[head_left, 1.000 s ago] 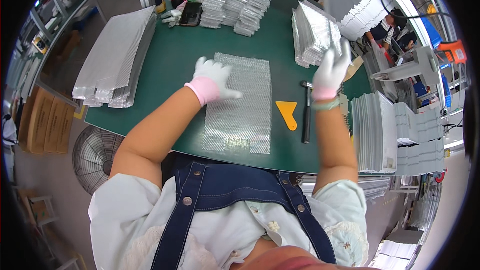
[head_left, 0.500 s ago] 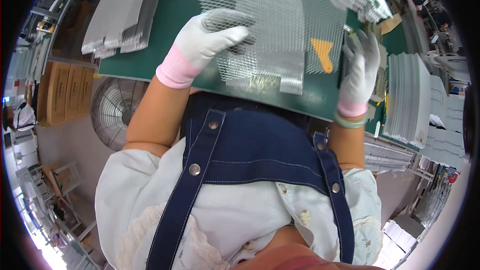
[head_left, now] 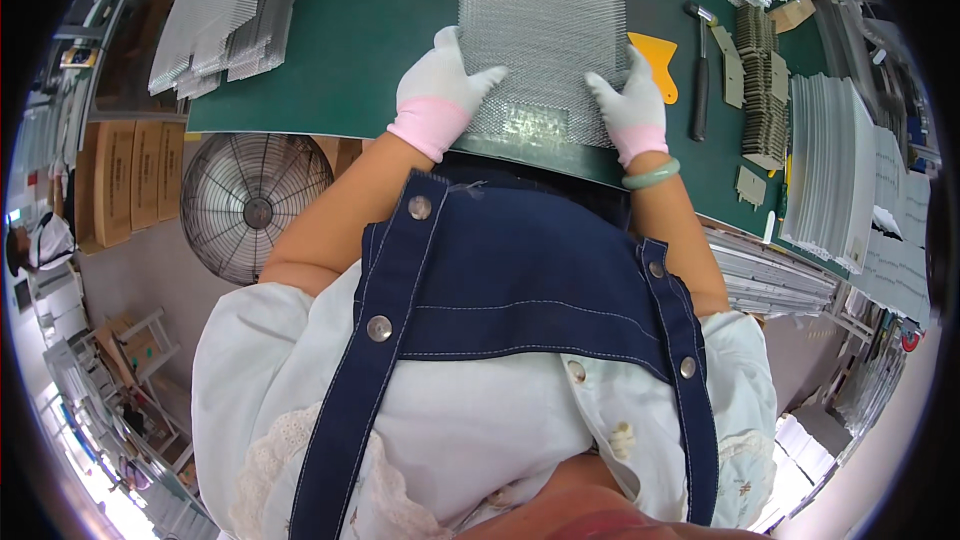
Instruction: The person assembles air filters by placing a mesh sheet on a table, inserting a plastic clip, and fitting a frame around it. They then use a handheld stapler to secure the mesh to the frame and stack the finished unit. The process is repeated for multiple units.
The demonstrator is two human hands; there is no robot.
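A silver metal mesh sheet (head_left: 545, 20) lies before me on the green tabletop (head_left: 350, 60), its near end by the table edge. Along its left side, my left hand (head_left: 435, 95), in a white glove with a pink cuff, has the thumb over the mesh and the fingers at the outer edge. My right hand (head_left: 633, 105), gloved alike, grips the opposite side the same way. Whether several sheets lie stacked there I cannot tell. Just beyond my right fingers is a yellow scraper (head_left: 656, 65).
Right of the scraper lie a hammer (head_left: 700, 80), a row of small grey plates (head_left: 760, 90) and upright stacked panels (head_left: 825, 170). More mesh sheets (head_left: 215, 10) are piled at the left. A floor fan (head_left: 257, 210) stands below the table's left front, near brown cartons (head_left: 130, 180).
The mesh has gone from tilted and blurred to flat and straight. My right hand has moved left from beside the tools to the mesh's right side. The scraper is now uncovered.
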